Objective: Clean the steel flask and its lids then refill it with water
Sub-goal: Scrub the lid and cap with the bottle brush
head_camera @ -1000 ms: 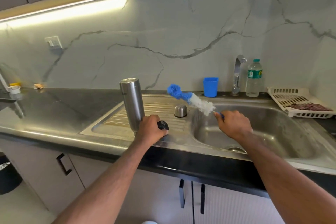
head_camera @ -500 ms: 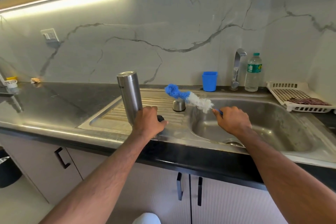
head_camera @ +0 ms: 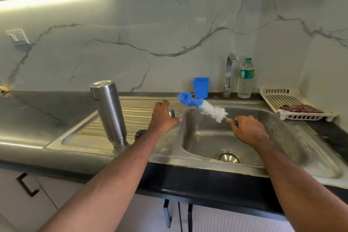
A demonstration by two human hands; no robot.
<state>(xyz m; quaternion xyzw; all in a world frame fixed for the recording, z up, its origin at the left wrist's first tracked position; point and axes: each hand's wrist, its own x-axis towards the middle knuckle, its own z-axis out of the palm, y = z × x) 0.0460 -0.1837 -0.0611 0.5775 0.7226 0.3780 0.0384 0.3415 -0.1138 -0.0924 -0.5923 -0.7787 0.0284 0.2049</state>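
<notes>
Standing upside down on the sink's draining board (head_camera: pixel 88 132), the steel flask (head_camera: pixel 110 113) is untouched; the left hand (head_camera: pixel 162 118) curls its fingers over the steel lid (head_camera: pixel 171 112) beside the basin, a black lid (head_camera: pixel 139 133) lies nearby, and the right hand (head_camera: pixel 248 131) grips the bottle brush (head_camera: pixel 203 106) handle

The steel lid (head_camera: pixel 171 112) is largely covered by the fingers of the left hand (head_camera: pixel 162 118); only a sliver is seen at the fingertips, so the grip cannot be judged. The black lid (head_camera: pixel 139 133) is partly hidden behind the left wrist. The bottle brush (head_camera: pixel 204 106) handle is swallowed by the fingers of the right hand (head_camera: pixel 248 131). The flask (head_camera: pixel 109 113) lettering is too blurred to be read.
</notes>
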